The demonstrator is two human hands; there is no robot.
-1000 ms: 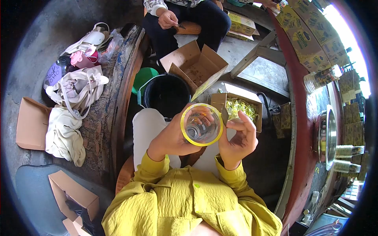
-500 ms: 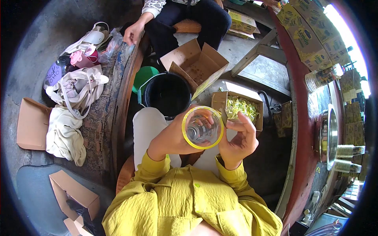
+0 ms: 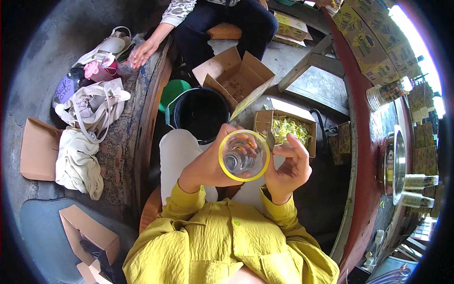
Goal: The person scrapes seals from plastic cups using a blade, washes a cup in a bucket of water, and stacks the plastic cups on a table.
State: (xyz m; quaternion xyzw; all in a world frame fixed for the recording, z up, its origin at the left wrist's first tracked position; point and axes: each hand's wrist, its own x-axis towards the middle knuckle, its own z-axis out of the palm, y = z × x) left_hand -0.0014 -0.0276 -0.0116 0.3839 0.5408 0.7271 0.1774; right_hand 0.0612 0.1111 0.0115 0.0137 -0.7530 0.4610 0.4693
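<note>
A clear plastic cup (image 3: 244, 155) with a yellow rim faces up at me in the middle of the view. My left hand (image 3: 208, 163) is wrapped round its left side, and its fingers show through the clear wall. At the cup's right edge, my right hand (image 3: 287, 166) pinches a small dark blade (image 3: 270, 141) between thumb and finger, against the rim. Just beyond that hand lies an open cardboard box (image 3: 307, 124) holding yellow-green strips (image 3: 289, 128).
A black bucket (image 3: 201, 113), a green bucket (image 3: 176, 92) and an open carton (image 3: 234, 78) stand ahead. Another person's hand (image 3: 144, 51) reaches over the bench at the left, near bags. A red-edged counter (image 3: 362, 142) runs along the right.
The other person's hand has moved left from their knee to the plastic bag on the bench. My two hands and the cup have shifted only slightly to the right and down.
</note>
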